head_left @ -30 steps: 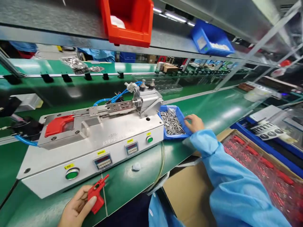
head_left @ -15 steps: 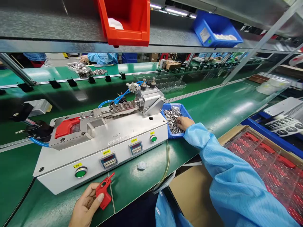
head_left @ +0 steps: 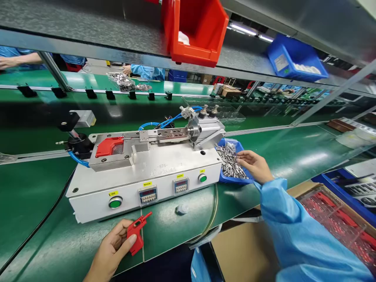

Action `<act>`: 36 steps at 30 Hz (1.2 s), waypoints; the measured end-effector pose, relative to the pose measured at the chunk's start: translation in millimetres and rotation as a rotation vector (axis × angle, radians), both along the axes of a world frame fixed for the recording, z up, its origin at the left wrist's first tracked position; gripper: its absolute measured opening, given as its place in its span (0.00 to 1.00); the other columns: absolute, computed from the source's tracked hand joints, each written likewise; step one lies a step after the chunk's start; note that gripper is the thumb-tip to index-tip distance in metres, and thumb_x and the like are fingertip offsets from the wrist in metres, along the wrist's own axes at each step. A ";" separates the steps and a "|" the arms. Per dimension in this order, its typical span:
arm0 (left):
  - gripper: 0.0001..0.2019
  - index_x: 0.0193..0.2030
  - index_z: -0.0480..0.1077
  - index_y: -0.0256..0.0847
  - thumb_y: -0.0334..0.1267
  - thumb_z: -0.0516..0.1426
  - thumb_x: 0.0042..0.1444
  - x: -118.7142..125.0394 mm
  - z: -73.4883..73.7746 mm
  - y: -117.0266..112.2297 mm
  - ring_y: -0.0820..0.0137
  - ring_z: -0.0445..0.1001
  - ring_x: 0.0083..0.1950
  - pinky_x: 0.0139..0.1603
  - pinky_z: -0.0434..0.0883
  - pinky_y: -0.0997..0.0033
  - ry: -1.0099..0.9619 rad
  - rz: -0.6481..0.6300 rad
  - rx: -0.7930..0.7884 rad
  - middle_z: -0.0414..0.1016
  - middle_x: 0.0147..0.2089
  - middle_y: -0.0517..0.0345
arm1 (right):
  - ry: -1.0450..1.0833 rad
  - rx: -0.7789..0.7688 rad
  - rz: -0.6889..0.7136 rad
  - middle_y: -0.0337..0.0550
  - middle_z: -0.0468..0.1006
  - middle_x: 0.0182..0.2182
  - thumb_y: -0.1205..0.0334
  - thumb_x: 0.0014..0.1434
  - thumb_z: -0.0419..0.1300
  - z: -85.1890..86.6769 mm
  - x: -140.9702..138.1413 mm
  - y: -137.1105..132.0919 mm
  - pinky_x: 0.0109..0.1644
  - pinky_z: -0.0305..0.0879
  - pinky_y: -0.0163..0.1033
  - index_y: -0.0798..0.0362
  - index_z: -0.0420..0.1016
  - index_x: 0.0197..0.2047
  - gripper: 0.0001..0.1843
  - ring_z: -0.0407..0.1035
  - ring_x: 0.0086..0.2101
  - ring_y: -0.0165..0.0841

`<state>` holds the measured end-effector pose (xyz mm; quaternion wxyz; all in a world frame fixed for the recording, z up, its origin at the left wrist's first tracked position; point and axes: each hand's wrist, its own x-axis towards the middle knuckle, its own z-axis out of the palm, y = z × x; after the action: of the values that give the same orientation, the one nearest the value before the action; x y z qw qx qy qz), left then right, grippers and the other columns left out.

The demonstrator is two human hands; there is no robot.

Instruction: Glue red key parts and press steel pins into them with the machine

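Observation:
Between the thumb and fingers of my left hand (head_left: 116,244) is a red pistol-shaped plastic housing (head_left: 136,237), its thin nozzle pointing up and right, held above the bench in front of the machine. My right hand (head_left: 255,165) is at the right rim of a blue bin (head_left: 235,180) full of small shiny metal cylinders (head_left: 230,162). Its thumb and index finger are pinched together; what lies between the tips is too small to make out. A similar red housing (head_left: 108,147) rests in the metal fixture on the left of the white machine (head_left: 176,164).
A small whitish cap (head_left: 182,209) lies on the green bench. On the right, a carton holds a clear tray (head_left: 337,219) of red parts. Red (head_left: 195,55) and blue (head_left: 299,68) bins sit on the shelf overhead. Co-workers' arms (head_left: 147,71) show across the line.
My right hand has drawn back from among the metal cylinders to the bin's right rim. My left hand still grips the red housing. The view has shifted, moving the machine rightward in the picture.

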<state>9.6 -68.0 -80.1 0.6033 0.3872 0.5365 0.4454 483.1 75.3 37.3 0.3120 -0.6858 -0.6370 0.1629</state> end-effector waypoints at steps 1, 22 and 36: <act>0.27 0.37 0.76 0.42 0.66 0.70 0.51 -0.8 -1.1 -0.2 0.68 0.71 0.30 0.33 0.72 0.72 -0.007 -0.009 -0.003 0.74 0.29 0.61 | 0.067 0.015 0.018 0.46 0.81 0.37 0.30 0.56 0.66 8.0 -5.6 -5.0 0.47 0.79 0.47 0.50 0.74 0.42 0.30 0.78 0.38 0.39; 0.26 0.40 0.72 0.38 0.62 0.68 0.54 -1.0 -25.0 26.0 0.72 0.65 0.33 0.34 0.62 0.74 -0.133 -0.111 0.166 0.70 0.32 0.61 | -0.073 0.414 0.766 0.44 0.84 0.39 0.59 0.66 0.59 67.1 -287.3 54.6 0.51 0.77 0.46 0.47 0.80 0.41 0.08 0.79 0.40 0.41; 0.30 0.41 0.75 0.40 0.57 0.76 0.39 -12.9 -30.9 52.7 0.73 0.67 0.32 0.34 0.63 0.73 -0.116 -0.186 0.016 0.70 0.29 0.66 | -0.370 0.624 0.708 0.47 0.84 0.38 0.47 0.67 0.53 43.8 -320.5 143.9 0.37 0.78 0.47 0.44 0.82 0.40 0.17 0.79 0.36 0.46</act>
<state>-3.3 -15.3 -111.0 0.6690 0.4135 0.4587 0.4136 162.6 219.2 81.1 0.3097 -0.3193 -0.8934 -0.0635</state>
